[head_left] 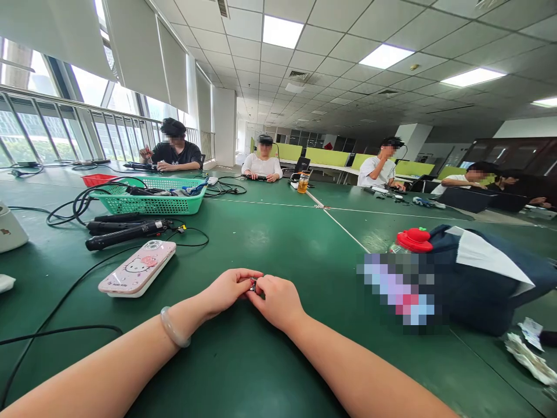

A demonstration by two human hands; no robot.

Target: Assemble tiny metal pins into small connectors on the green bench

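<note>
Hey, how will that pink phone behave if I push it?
The pink phone is probably stiff, judging by its slab shape. Its smooth-looking back may feel slippery. Lying flat on the table, it would likely slide rather than roll.

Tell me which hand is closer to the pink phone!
Left. The left hand is to the right of the phone; the right hand is farther right, past the left hand.

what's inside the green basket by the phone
Dark items lie inside the green basket, with blue-and-grey ones toward its right end; I can't tell exactly what they are. The near wall and the upper items cover whatever lies at the bottom.
</note>
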